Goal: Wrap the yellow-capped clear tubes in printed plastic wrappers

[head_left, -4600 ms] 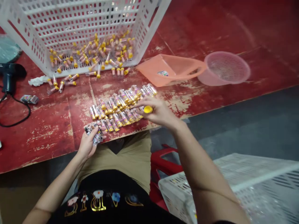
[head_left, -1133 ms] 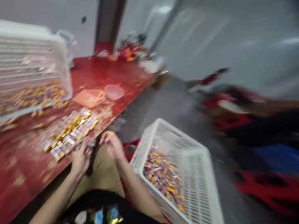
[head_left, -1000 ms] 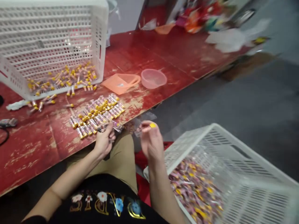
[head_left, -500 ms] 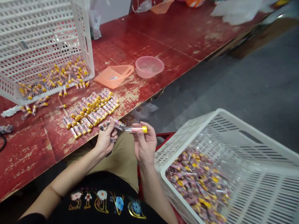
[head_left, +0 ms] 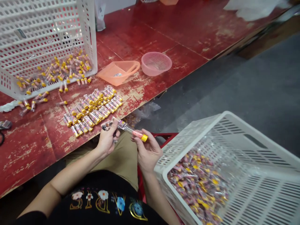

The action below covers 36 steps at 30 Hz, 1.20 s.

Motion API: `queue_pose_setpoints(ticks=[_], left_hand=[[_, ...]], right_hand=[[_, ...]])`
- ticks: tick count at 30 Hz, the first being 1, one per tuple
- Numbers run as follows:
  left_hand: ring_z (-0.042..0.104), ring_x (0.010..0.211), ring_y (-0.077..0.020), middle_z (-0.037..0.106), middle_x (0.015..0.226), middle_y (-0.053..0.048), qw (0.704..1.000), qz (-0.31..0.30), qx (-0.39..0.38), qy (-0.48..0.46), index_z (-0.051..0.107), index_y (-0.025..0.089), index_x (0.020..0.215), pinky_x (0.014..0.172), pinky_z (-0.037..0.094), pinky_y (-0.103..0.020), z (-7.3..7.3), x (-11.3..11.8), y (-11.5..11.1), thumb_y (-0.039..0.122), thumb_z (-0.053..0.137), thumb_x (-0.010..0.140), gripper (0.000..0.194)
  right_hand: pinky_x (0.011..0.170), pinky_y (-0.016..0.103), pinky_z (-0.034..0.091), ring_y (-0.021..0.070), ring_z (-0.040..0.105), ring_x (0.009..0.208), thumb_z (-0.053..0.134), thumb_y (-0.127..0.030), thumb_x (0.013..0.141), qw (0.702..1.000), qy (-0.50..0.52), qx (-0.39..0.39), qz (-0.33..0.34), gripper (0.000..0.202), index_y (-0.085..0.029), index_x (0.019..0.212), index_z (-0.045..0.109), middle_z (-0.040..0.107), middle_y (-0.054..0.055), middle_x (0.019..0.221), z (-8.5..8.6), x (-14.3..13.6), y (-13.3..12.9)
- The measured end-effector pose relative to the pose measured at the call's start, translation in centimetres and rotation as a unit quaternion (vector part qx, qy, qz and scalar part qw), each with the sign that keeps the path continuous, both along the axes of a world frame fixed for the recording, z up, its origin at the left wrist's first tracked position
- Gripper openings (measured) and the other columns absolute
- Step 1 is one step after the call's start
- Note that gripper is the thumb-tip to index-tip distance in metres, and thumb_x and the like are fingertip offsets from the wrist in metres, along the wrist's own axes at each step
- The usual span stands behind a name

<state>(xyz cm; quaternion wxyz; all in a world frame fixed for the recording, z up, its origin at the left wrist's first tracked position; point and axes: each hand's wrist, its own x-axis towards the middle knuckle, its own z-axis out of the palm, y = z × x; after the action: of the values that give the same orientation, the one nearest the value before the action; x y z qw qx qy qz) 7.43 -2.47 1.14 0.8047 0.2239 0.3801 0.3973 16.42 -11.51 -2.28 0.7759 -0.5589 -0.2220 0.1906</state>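
My right hand (head_left: 149,153) pinches a clear tube (head_left: 137,134) near its yellow cap, with pink bits inside at the cap end. Opposite it, my left hand (head_left: 108,137) is closed around a printed clear plastic sleeve (head_left: 122,124) and a dark patterned piece that I cannot make out. The uncapped end of the tube meets the mouth of the sleeve and seems to be inside it. Just beyond my hands, rows of wrapped tubes (head_left: 93,107) with yellow caps lie stacked on the red table (head_left: 50,137).
A white crate (head_left: 92,40) lies on its side at the left, with loose capped tubes spilling out. An orange scoop (head_left: 117,76) and a pink basket (head_left: 156,64) stand behind the rows. At my right, another white crate (head_left: 194,128) holds many wrapped tubes.
The tube has tilted, its yellow cap now lower, and its far end has moved into line with the sleeve's mouth. My right hand has dropped slightly; the view has shifted a little.
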Motion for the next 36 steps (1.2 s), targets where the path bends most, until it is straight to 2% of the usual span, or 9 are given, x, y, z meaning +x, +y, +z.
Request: queue_pose_setpoints(ticks=[5, 10, 14, 18, 20, 25, 28, 30, 36], left_hand=[[0.037, 0.044, -0.0011, 0.043, 0.058, 0.008, 1.0, 0.008, -0.001, 0.003, 0.046, 0.017, 0.075, 0.038, 0.018, -0.013, -0.1, -0.1, -0.2, 0.05, 0.088, 0.062, 0.055], [0.036, 0.043, -0.0005, 0.045, 0.06, 0.007, 1.0, -0.009, 0.001, -0.003, 0.048, 0.017, 0.075, 0.038, 0.018, -0.014, 0.0, -0.1, -0.6, 0.056, 0.086, 0.062, 0.056], [0.037, 0.043, -0.0013, 0.044, 0.056, 0.007, 0.999, -0.036, 0.021, 0.019, 0.05, 0.016, 0.075, 0.039, 0.018, -0.015, 0.0, -0.1, -0.9, 0.058, 0.084, 0.063, 0.056], [0.039, 0.044, -0.002, 0.048, 0.058, 0.006, 0.998, -0.052, 0.034, 0.028, 0.054, 0.015, 0.078, 0.039, 0.017, -0.015, 0.2, -0.3, -1.0, 0.054, 0.085, 0.064, 0.052], [0.038, 0.043, -0.0023, 0.045, 0.056, 0.006, 0.998, -0.055, 0.032, 0.025, 0.053, 0.015, 0.077, 0.039, 0.017, -0.015, 0.3, -0.4, -1.0, 0.056, 0.085, 0.064, 0.052], [0.038, 0.041, -0.0028, 0.048, 0.054, 0.005, 0.995, -0.066, 0.044, 0.054, 0.054, 0.015, 0.075, 0.038, 0.018, -0.015, 0.4, -0.7, -1.4, 0.06, 0.081, 0.067, 0.053], [0.037, 0.04, -0.0024, 0.048, 0.052, 0.005, 0.995, -0.059, 0.047, 0.06, 0.055, 0.014, 0.071, 0.038, 0.02, -0.015, 0.4, -0.9, -1.7, 0.057, 0.083, 0.066, 0.052], [0.037, 0.039, -0.0023, 0.048, 0.052, 0.005, 0.997, -0.043, 0.041, 0.058, 0.055, 0.015, 0.071, 0.038, 0.02, -0.015, 0.4, -1.0, -1.8, 0.056, 0.084, 0.064, 0.051], [0.041, 0.04, -0.0027, 0.052, 0.06, 0.004, 0.996, -0.022, 0.033, 0.08, 0.058, 0.015, 0.078, 0.037, 0.022, -0.016, -0.1, -1.4, -2.2, 0.053, 0.085, 0.064, 0.049]], right_hand=[[0.067, 0.025, 0.064, 0.0129, 0.074, 0.073, 0.08, -0.027, 0.078, 0.998, 0.064, 0.012, 0.003, 0.03, -0.022, 0.106, 0.071, 0.077, 0.002, 0.09, 0.1, 0.0, -0.4], [0.079, 0.033, 0.064, 0.0166, 0.073, 0.084, 0.079, -0.023, 0.079, 0.997, -0.071, -0.021, 0.022, 0.026, -0.023, 0.104, 0.073, 0.075, 0.005, 0.098, -0.3, 0.2, -1.2], [0.09, 0.038, 0.061, 0.0207, 0.071, 0.096, 0.079, -0.018, 0.077, 0.97, -0.237, -0.05, 0.034, 0.031, -0.026, 0.107, 0.076, 0.074, 0.006, 0.104, -0.1, 0.8, -1.6], [0.093, 0.039, 0.062, 0.022, 0.068, 0.112, 0.066, -0.02, 0.09, 0.976, -0.19, -0.038, 0.1, 0.042, -0.03, 0.131, 0.065, 0.069, 0.008, 0.124, 0.2, 1.0, -2.0], [0.095, 0.041, 0.061, 0.0233, 0.065, 0.12, 0.058, -0.022, 0.095, 0.969, -0.188, -0.042, 0.153, 0.04, -0.029, 0.134, 0.063, 0.067, 0.009, 0.131, 0.1, 1.1, -2.1], [0.102, 0.044, 0.058, 0.0252, 0.064, 0.122, 0.069, -0.021, 0.087, 0.947, -0.265, -0.051, 0.176, 0.047, -0.031, 0.133, 0.064, 0.066, 0.008, 0.135, -0.2, 1.4, -1.7], [0.106, 0.049, 0.054, 0.0258, 0.064, 0.125, 0.066, -0.017, 0.089, 0.933, -0.292, -0.033, 0.207, 0.048, -0.032, 0.135, 0.062, 0.065, 0.007, 0.137, -0.1, 1.3, -1.2], [0.102, 0.049, 0.056, 0.0253, 0.067, 0.121, 0.063, -0.014, 0.089, 0.93, -0.307, -0.02, 0.203, 0.046, -0.032, 0.131, 0.065, 0.068, 0.006, 0.134, 0.1, 1.1, -1.0], [0.09, 0.05, 0.06, 0.0244, 0.074, 0.098, 0.068, -0.014, 0.084, 0.934, -0.343, -0.047, 0.087, 0.032, -0.031, 0.11, 0.076, 0.079, 0.004, 0.106, -0.2, 0.2, -0.7]])
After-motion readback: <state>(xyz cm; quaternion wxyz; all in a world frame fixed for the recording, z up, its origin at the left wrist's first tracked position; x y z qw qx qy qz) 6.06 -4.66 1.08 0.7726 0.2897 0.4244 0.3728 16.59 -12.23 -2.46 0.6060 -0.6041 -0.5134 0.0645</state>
